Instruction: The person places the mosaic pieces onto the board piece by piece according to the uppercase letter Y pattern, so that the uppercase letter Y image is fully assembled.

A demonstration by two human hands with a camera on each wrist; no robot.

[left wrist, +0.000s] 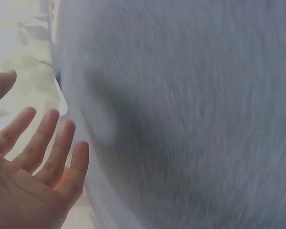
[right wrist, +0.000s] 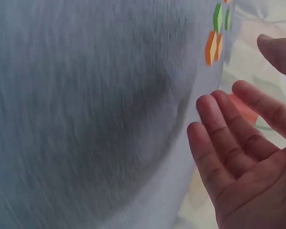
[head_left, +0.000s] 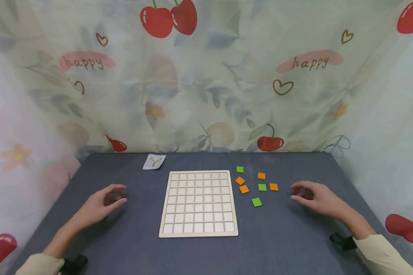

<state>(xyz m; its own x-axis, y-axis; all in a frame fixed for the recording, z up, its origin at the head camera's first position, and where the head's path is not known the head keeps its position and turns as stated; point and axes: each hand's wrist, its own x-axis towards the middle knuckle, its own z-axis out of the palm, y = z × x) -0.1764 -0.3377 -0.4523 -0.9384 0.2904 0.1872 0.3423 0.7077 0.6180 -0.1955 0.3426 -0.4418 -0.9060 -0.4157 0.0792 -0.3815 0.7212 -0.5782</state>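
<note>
A pale wooden grid board (head_left: 199, 203) with square cells lies flat on the dark table between both hands. Several small square tiles, orange (head_left: 244, 189) and green (head_left: 256, 202), are scattered to its right. My left hand (head_left: 101, 204) hovers left of the board, holding nothing, its fingers loosely bent; the left wrist view shows its bare palm (left wrist: 31, 186). On the other side my right hand (head_left: 318, 196) is nearest the orange tile (head_left: 273, 186), apart from it. The right wrist view shows that palm (right wrist: 257, 186) with nothing in it and some tiles (right wrist: 210, 47) beyond.
A small printed paper (head_left: 154, 161) with a coloured pattern lies at the table's back left. Patterned curtains (head_left: 206, 76) hang behind the table (head_left: 134, 244) and along both sides. A thin looped cord (head_left: 337, 146) is by the back right corner.
</note>
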